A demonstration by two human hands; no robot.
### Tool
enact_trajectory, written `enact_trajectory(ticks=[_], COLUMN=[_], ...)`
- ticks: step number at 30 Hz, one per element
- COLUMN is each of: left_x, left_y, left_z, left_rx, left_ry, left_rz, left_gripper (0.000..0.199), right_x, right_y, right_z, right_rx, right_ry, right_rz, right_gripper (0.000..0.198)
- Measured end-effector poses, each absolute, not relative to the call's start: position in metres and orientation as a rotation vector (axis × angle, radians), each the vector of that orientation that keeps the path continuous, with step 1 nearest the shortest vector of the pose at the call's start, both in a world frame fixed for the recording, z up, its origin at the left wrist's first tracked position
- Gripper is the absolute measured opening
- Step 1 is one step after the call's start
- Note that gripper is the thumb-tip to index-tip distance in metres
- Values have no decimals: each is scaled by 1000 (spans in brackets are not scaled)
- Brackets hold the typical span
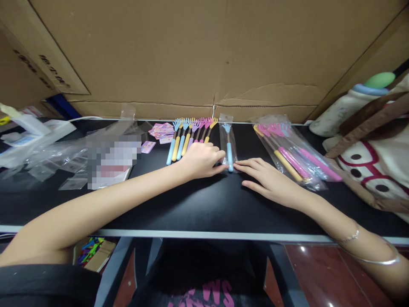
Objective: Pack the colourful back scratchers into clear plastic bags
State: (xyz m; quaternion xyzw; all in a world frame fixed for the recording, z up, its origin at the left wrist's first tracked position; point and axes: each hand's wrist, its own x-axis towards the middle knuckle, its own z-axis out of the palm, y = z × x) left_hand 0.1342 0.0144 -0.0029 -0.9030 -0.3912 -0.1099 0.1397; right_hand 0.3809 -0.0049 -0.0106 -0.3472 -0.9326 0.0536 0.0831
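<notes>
A blue back scratcher lies inside a clear plastic bag on the black table, claw end away from me. My left hand is closed, its thumb and curled fingers pinching at the bag's lower left edge. From the other side my right hand reaches in with fingers stretched out, its fingertips at the bag's lower right edge. Just beyond my left hand is a row of loose back scratchers in blue, yellow, purple and pink, some handles hidden behind the hand.
Bagged back scratchers are piled on the right, beside a cloth bag and a bottle. Printed cards and empty clear bags lie left. Cardboard walls the table's back.
</notes>
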Motion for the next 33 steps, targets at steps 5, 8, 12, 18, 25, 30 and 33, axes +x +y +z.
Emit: enact_trajectory(ticks=[5, 8, 12, 18, 25, 30, 33], left_x=[136, 141, 145, 146, 150, 145, 142], left_y=[11, 13, 21, 29, 27, 27, 27], left_z=[5, 5, 7, 18, 19, 19, 17], left_rx=[-2644, -2661, -2729, -3016, -2972, -2995, -3011], left_ry=[-1454, -1563, -1724, -1879, -1911, -1931, -1909], left_rz=[-160, -150, -143, -115, -242, -523, -694], left_gripper=[57, 58, 52, 35, 23, 22, 21], right_x=[378, 376, 376, 379, 376, 366, 358], right_y=[-7, -8, -8, -6, -8, -7, -4], right_z=[-12, -12, -12, -13, -9, -8, -6], right_rx=[-1056, -1058, -1059, -1032, -1027, -989, -993], right_ry=[-2785, -2785, -2779, -2779, -2766, -2671, -2565], right_rz=[78, 81, 126, 191, 276, 436, 590], right_gripper=[53, 54, 54, 52, 52, 54, 53])
